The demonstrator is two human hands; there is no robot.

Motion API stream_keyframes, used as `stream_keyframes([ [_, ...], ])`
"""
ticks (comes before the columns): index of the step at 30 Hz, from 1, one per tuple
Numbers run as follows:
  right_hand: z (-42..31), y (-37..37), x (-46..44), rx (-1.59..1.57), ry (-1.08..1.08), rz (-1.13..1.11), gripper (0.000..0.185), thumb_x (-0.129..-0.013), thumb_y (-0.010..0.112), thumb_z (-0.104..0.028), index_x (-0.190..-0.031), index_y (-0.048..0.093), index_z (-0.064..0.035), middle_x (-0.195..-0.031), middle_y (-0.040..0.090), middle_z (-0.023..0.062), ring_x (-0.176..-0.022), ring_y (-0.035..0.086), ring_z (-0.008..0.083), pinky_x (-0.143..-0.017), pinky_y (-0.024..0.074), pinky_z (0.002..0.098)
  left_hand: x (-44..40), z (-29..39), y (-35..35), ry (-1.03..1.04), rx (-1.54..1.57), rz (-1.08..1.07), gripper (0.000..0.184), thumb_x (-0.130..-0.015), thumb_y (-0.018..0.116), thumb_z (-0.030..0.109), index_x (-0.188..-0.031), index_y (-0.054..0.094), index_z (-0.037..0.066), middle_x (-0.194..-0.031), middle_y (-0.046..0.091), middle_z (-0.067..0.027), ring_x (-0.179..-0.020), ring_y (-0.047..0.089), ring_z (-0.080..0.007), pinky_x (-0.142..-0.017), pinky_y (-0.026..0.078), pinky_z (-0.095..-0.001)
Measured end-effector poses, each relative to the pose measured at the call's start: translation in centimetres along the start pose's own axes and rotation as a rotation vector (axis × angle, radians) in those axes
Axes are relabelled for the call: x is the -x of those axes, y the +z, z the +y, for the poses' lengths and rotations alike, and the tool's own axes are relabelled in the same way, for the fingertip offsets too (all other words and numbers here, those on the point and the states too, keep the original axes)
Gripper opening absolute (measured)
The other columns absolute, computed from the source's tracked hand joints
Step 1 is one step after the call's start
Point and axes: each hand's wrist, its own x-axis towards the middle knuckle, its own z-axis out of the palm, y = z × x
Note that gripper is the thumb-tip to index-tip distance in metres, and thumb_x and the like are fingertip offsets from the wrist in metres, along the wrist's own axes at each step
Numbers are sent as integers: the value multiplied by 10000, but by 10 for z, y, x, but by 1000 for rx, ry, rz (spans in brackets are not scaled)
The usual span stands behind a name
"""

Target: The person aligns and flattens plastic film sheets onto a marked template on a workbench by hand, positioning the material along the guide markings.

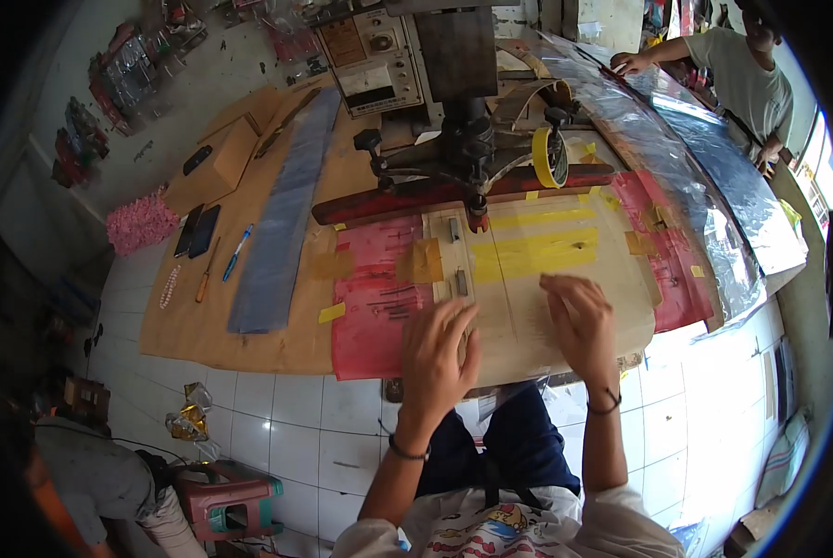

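My left hand [438, 361] is at the front of the work board, fingers loosely bent and thumb apart, with nothing visible in it. It lies by the edge of the red sheet [370, 316] and below two small metal pieces [462, 283] on a pale strip. My right hand [584, 325] is over the brown board [519, 316], fingers curved and thumb apart; no held thing shows. Yellow tape strips [537, 249] cross the board behind my hands. Above it stands a press head [467, 139] with a long red bar [379, 205]. A yellow tape roll [548, 158] hangs on the press.
Left on the table are a blue-grey plastic strip [286, 223], a blue pen [238, 251], a screwdriver [207, 270], phones [202, 231] and a cardboard box [213, 163]. Clear plastic sheets [658, 158] cover the right table, where another person [742, 84] stands. Someone else [100, 474] is lower left by a stool [230, 502].
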Motion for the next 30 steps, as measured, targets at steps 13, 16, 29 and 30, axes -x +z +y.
stream_keyframes([
  [13, 11, 25, 79, 411, 83, 110, 285, -1011, 618, -330, -1210, 741, -168, -1378, 667, 48, -1366, 501, 303, -1251, 175, 524, 91, -35, 61, 124, -310, 267, 396, -1002, 585, 424, -1320, 685, 210, -1497, 592, -66, -1495, 367, -318, -1282, 38, -556],
  [16, 14, 24, 81, 402, 65, 108, 275, -1005, 621, -328, -1194, 744, -171, -1371, 669, 50, -1359, 504, 302, -1249, 169, 525, 93, -44, 65, 163, -333, 291, 374, -1004, 577, 449, -1297, 687, 244, -1476, 602, -65, -1495, 357, -317, -1284, 27, -556],
  [29, 16, 27, 82, 397, 57, 143, 243, -972, 636, -297, -1151, 754, -183, -1339, 686, 44, -1333, 522, 296, -1242, 173, 525, 95, -42, 67, 174, -337, 305, 352, -1007, 566, 436, -1305, 676, 285, -1472, 597, -93, -1491, 357, -349, -1283, 16, -577],
  [30, 16, 27, 81, 394, 60, 142, 242, -967, 643, -293, -1152, 755, -184, -1340, 686, 43, -1334, 522, 296, -1242, 173, 525, 94, -42, 66, 172, -336, 304, 351, -1006, 565, 430, -1302, 678, 281, -1473, 597, -95, -1493, 355, -351, -1283, 15, -578],
])
